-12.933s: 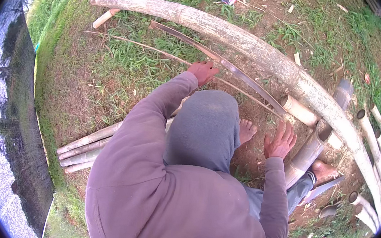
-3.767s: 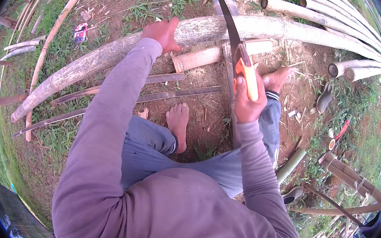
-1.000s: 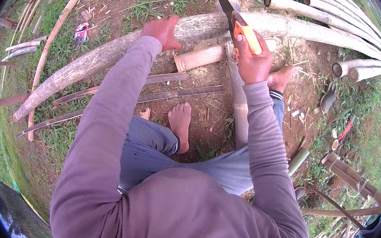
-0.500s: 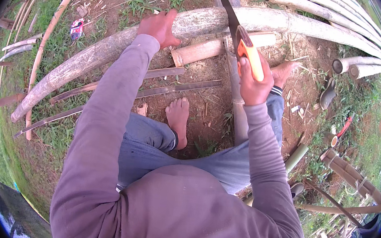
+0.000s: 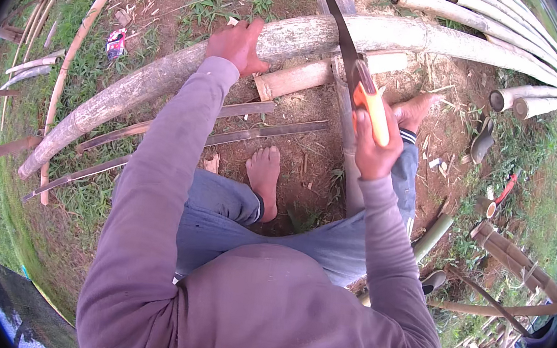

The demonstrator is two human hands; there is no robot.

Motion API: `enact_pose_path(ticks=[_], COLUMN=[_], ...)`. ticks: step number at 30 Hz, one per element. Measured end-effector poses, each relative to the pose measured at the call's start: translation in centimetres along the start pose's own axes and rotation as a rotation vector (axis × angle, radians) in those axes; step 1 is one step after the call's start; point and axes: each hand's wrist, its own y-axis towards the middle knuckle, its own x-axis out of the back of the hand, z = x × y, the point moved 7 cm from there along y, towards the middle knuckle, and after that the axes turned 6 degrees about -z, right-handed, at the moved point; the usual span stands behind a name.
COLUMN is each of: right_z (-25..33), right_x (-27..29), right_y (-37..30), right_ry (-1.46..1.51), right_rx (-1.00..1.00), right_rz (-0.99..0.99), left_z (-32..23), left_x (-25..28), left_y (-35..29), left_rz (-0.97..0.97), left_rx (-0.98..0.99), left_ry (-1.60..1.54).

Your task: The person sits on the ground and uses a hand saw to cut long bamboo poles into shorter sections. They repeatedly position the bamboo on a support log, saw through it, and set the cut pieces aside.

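A long, thick bamboo pole point(image 5: 160, 70) lies across in front of me, its left end low and its right part running to the far right. My left hand point(image 5: 237, 46) is wrapped over the top of the pole, left of the saw. In my right hand point(image 5: 378, 144) is the orange handle of a handsaw point(image 5: 343, 33). The dark blade crosses the pole at its middle and points away from me; the depth of any cut cannot be made out. Beneath the pole, a shorter bamboo piece point(image 5: 298, 81) rests beside a support pole point(image 5: 348, 140).
Several cut bamboo poles point(image 5: 438, 13) are stacked at the far right. Split bamboo strips point(image 5: 266, 132) lie before my left foot point(image 5: 262, 182). Toward the right are a red-handled tool point(image 5: 506, 189), a shoe point(image 5: 482, 140) and a bamboo section point(image 5: 517, 259). A colourful packet point(image 5: 116, 43) lies on grass.
My right hand has drawn the saw back toward me and slightly right, its blade still across the pole. My left hand keeps its hold on the pole.
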Motion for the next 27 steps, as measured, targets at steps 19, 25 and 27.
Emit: enact_pose_path(ticks=[19,25,27], right_z=[-0.5,-0.5,-0.4], right_x=[-5.2,-0.1,4.8], right_y=[8.5,-1.0,-7.2], right_ry=[0.155,0.175,0.133], right_rx=[-0.236,-0.219,-0.288], right_rz=[0.011,0.007,0.014], left_z=[-0.6,0.5,1.0], left_x=[0.8,1.6,0.8], left_y=[1.6,0.5,0.7], left_rz=[0.150,0.150,0.173], left_rx=[0.008,0.001,0.015], left_ry=[0.026,0.007,0.022])
